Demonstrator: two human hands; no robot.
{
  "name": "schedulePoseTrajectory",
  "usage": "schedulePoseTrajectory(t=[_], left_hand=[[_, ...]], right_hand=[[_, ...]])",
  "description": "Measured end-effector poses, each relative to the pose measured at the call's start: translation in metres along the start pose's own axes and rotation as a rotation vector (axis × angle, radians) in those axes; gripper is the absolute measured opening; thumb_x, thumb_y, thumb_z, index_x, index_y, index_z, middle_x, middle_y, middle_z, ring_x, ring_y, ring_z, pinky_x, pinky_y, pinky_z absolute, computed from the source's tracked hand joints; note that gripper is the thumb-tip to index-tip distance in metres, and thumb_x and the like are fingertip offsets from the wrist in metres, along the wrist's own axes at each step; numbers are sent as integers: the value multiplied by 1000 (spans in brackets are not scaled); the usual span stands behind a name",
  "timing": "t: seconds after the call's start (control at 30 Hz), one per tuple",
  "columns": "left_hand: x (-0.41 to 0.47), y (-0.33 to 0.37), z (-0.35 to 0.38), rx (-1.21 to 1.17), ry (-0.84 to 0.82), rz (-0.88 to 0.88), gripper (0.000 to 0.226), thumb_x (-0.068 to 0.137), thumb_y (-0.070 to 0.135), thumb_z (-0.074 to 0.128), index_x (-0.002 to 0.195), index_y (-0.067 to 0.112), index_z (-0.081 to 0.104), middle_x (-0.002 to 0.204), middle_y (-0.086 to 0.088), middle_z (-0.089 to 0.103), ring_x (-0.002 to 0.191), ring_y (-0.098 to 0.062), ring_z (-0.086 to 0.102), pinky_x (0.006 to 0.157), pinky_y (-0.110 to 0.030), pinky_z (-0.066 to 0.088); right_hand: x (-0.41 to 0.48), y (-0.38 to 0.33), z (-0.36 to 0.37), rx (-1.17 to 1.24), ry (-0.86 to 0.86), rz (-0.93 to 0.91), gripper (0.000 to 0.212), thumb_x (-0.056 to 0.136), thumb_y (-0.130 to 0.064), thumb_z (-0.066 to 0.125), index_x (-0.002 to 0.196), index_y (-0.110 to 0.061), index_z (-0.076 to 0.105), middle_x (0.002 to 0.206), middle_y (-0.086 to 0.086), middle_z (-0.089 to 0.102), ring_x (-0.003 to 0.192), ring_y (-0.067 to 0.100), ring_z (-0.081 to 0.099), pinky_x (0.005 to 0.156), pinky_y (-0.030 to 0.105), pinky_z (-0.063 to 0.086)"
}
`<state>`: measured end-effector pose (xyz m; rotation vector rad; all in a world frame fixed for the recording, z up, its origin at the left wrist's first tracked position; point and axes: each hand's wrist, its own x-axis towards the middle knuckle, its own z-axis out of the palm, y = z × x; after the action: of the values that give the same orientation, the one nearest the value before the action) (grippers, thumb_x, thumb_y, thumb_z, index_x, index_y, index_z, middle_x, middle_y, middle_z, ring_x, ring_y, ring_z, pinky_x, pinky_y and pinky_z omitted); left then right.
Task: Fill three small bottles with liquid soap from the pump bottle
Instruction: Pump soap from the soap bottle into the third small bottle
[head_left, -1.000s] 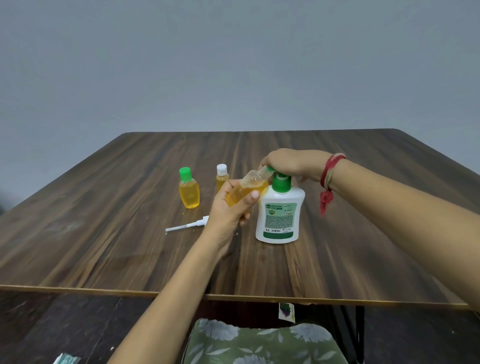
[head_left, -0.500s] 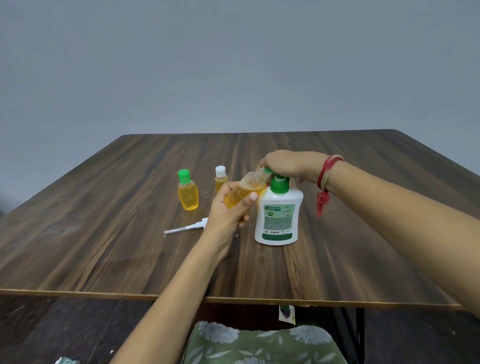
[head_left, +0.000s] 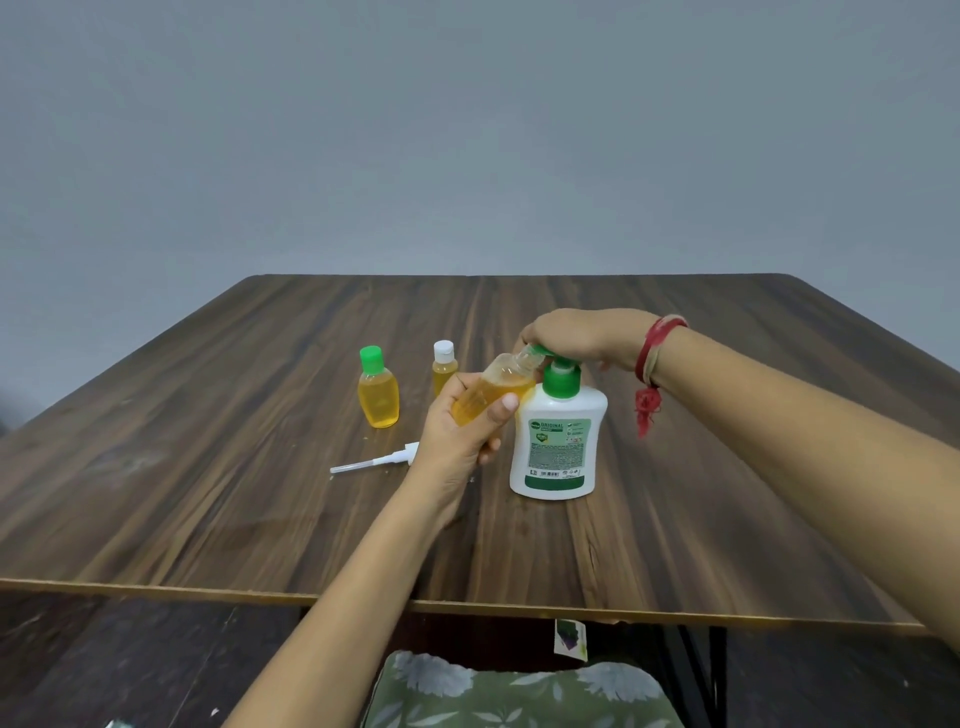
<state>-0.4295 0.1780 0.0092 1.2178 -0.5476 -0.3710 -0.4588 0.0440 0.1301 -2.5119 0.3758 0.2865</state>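
A floral cushion (head_left: 519, 693) is seen nearest, below the front edge of the wooden table (head_left: 156, 519), and a small paper tag (head_left: 570, 638) hangs under that edge. On the tabletop a loose white pump tube (head_left: 374, 461) is laid flat, its thicker end just beside the left hand (head_left: 460, 441). The white pump bottle (head_left: 558, 447) stands upright just right of that hand.

A clear small bottle (head_left: 493, 389), part-filled with amber liquid, is clamped in the left hand: the thumb is laid across its front and the fingers are wrapped behind. It is tilted, with its mouth raised to the spout under the right hand (head_left: 582, 335).

The right hand is laid palm-down over the green pump head (head_left: 560, 375), its fingers curled over the spout. A red thread band (head_left: 655, 345) is worn on that wrist.

Farther left, a green-capped bottle (head_left: 378, 395) and a white-capped bottle (head_left: 444, 366) stand upright, both holding yellow liquid. The latter is partly hidden by the left fingers.
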Motion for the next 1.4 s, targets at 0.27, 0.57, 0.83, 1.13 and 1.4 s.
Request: schedulePoseTrajectory(t=[0.27, 0.57, 0.83, 1.13, 1.4], left_hand=[[1, 0, -1, 3, -7, 3, 54, 58, 44, 75, 100, 17, 54, 63, 11, 57, 48, -4, 43, 42, -15, 32], [1, 0, -1, 6, -3, 3, 53, 58, 44, 76, 100, 18, 55, 65, 12, 58, 48, -4, 44, 42, -16, 33], [2, -1, -1, 17, -14, 3, 52, 58, 44, 75, 97, 17, 52, 62, 12, 56, 48, -4, 43, 42, -15, 33], [0, -1, -1, -2, -14, -7, 55, 58, 44, 75, 100, 18, 53, 63, 12, 58, 48, -3, 44, 42, -15, 33], [0, -1, -4, -5, -5, -12, 54, 57, 44, 76, 99, 17, 53, 64, 12, 58, 47, -3, 44, 42, -15, 32]], right_hand=[[5, 0, 2, 21, 18, 24, 39, 95, -7, 32, 126, 7, 52, 96, 14, 49, 74, 23, 47, 51, 22, 36], [3, 0, 0, 1, 4, 18, 37, 96, -12, 32, 124, 0, 54, 101, 13, 54, 70, 17, 49, 51, 21, 32], [2, -1, 0, 9, 12, 26, 37, 97, -12, 33, 125, 0, 53, 102, 12, 53, 68, 16, 49, 49, 20, 33], [1, 1, -3, 21, 11, 39, 42, 95, -14, 32, 129, -1, 53, 96, 11, 53, 76, 20, 48, 52, 20, 31], [2, -3, -2, -12, 8, 59, 43, 95, -7, 30, 131, 5, 49, 96, 12, 48, 86, 22, 45, 48, 19, 32]])
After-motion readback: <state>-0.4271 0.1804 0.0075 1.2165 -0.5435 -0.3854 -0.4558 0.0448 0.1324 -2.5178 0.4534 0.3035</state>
